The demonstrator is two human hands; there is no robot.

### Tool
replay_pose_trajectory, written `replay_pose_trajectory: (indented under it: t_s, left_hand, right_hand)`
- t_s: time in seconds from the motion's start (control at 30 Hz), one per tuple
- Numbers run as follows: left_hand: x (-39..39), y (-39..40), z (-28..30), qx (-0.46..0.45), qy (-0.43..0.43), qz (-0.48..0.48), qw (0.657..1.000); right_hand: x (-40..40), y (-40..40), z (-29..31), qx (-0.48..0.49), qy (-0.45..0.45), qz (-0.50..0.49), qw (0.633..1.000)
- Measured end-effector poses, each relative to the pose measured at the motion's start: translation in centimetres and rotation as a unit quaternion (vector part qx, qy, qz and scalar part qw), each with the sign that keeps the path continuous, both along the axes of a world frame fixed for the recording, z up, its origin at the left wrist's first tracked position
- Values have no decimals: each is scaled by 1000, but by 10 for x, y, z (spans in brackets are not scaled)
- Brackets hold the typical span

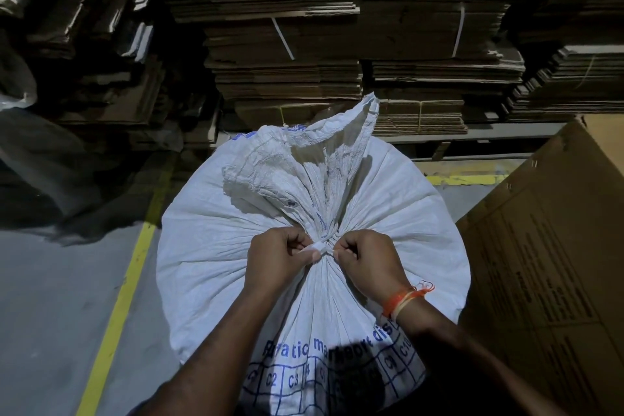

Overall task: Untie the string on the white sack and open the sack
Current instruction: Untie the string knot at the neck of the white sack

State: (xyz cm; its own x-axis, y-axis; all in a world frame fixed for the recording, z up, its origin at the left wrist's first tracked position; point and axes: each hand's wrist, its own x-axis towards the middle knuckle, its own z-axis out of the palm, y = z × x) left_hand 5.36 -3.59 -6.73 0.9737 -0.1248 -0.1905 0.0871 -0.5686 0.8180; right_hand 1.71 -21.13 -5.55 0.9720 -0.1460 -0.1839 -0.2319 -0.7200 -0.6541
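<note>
White sack (216,246) stands full on the floor, just left of the big cardboard box (547,280). Both hands, left hand (277,260) and right hand (368,263), pinch the string (320,248) at its gathered neck. Woven cloth looks soft, crinkly, probably slippery; grip the knot's loose ends.

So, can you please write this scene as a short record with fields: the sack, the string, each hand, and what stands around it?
sack: white woven sack, full, neck gathered and tied
string: white string at the neck, knot not yet undone
left hand: left hand, grip pinching the string
right hand: right hand, grip pinching the string, orange thread band on wrist
right of sack: large cardboard box
behind: stacks of flattened cardboard
floor: yellow line
</note>
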Motion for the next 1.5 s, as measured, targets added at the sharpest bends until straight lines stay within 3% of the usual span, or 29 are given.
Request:
replay_pose_trajectory:
  t_s: [0.4,1.2,1.5]
  left_hand:
    - [2,-2,-4,-9,6,5,1000]
    - [-1,-1,-11,10,-10,-3,1000]
    - [0,-2,-8,26,-17,-8,999]
  right_hand:
    - [2,2,-7,0,-1,31,1000]
    - [-1,10,-24,16,-43,1,999]
    - [-1,1,-10,39,1,-10,999]
